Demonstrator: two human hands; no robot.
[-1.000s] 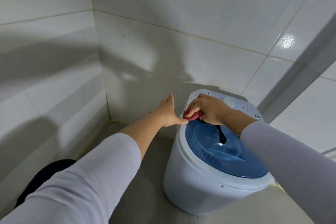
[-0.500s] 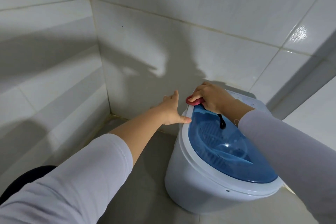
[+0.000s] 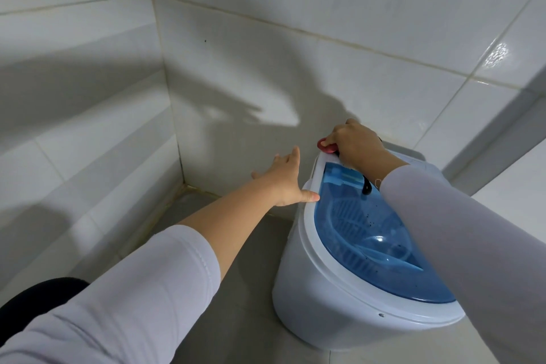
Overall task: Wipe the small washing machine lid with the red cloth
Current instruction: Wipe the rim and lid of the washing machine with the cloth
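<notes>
A small white washing machine (image 3: 334, 301) stands on the floor at lower right, topped by a see-through blue lid (image 3: 366, 233). My right hand (image 3: 353, 143) presses the red cloth (image 3: 326, 147) onto the machine's far left corner, beyond the lid's back edge; only a small part of the cloth shows under the fingers. My left hand (image 3: 285, 183) rests against the machine's left rim, fingers spread, thumb touching the white edge, holding nothing.
White tiled walls (image 3: 266, 38) meet in a corner just behind and left of the machine. Grey floor tiles (image 3: 242, 275) lie in front. A black cord (image 3: 366, 186) hangs beneath the lid. A dark shape (image 3: 38, 292) sits at lower left.
My right hand has slid the red cloth away from me, from the lid's near back edge to the machine's far left corner. The left hand stays on the rim.
</notes>
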